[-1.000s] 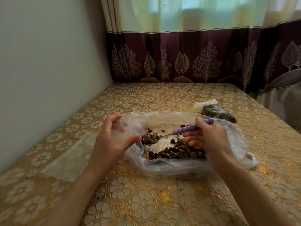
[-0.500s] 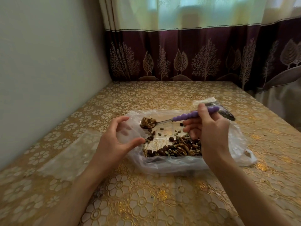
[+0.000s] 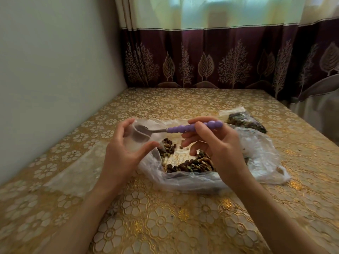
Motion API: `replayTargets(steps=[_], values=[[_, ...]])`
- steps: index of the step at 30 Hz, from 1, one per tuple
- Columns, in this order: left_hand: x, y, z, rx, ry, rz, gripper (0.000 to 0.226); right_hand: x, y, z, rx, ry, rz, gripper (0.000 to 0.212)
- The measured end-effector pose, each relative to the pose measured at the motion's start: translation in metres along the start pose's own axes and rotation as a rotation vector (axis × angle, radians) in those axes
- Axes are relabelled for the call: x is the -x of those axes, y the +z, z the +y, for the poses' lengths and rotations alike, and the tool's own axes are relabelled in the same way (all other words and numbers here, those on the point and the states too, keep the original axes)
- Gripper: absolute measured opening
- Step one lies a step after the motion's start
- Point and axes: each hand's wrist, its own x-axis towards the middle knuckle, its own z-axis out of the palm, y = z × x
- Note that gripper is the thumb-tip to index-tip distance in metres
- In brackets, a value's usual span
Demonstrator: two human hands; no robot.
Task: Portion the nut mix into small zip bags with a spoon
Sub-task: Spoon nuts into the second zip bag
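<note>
One small zip bag point(image 3: 134, 138) sat in my left hand point(image 3: 122, 153), thumb and fingers curled round it, mouth held open. Spoon point(image 3: 183, 129) pinched by its purple handle in my right hand point(image 3: 216, 149), bowl inside the mouth. Nut mix point(image 3: 187, 162) lay in the big plastic bag point(image 3: 256, 158) beneath both hands. Judgement: tip slowly, keep the mouth wide, stay above the big bag so spills fall back.

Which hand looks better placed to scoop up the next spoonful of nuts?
Right. The right hand already grips the purple spoon just above the nut mix; the left hand is busy holding the small zip bag open.
</note>
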Motion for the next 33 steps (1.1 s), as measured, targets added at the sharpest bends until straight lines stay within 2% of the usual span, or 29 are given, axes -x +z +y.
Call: replayTargets(steps=[3, 6, 10, 13, 15, 25, 29, 33], values=[[-0.001, -0.003, 0.0, -0.011, -0.006, 0.018, 0.086, -0.002, -0.006, -0.003, -0.047, -0.013, 0.17, 0.017], [-0.001, -0.002, 0.0, -0.035, 0.006, 0.001, 0.083, -0.004, -0.014, -0.002, -0.076, 0.004, 0.407, 0.026], [0.0, -0.001, 0.001, -0.048, 0.007, -0.001, 0.078, -0.004, -0.029, 0.0, 0.111, 0.037, 0.564, 0.031], [0.0, -0.001, 0.0, -0.034, -0.003, 0.007, 0.078, -0.005, -0.038, 0.002, 0.315, 0.054, 0.547, 0.031], [0.0, -0.002, 0.0, -0.037, -0.006, -0.005, 0.085, -0.007, -0.044, 0.0, 0.366, 0.087, 0.528, 0.031], [0.0, -0.001, 0.0, -0.053, -0.013, -0.008, 0.08, -0.008, -0.051, -0.008, 0.325, 0.356, 0.372, 0.035], [-0.001, -0.002, -0.001, -0.05, -0.018, -0.009, 0.093, -0.006, -0.045, -0.004, 0.325, 0.38, 0.294, 0.037], [-0.001, -0.002, 0.0, -0.046, -0.002, -0.013, 0.093, -0.004, -0.041, 0.001, 0.362, 0.371, 0.293, 0.038]])
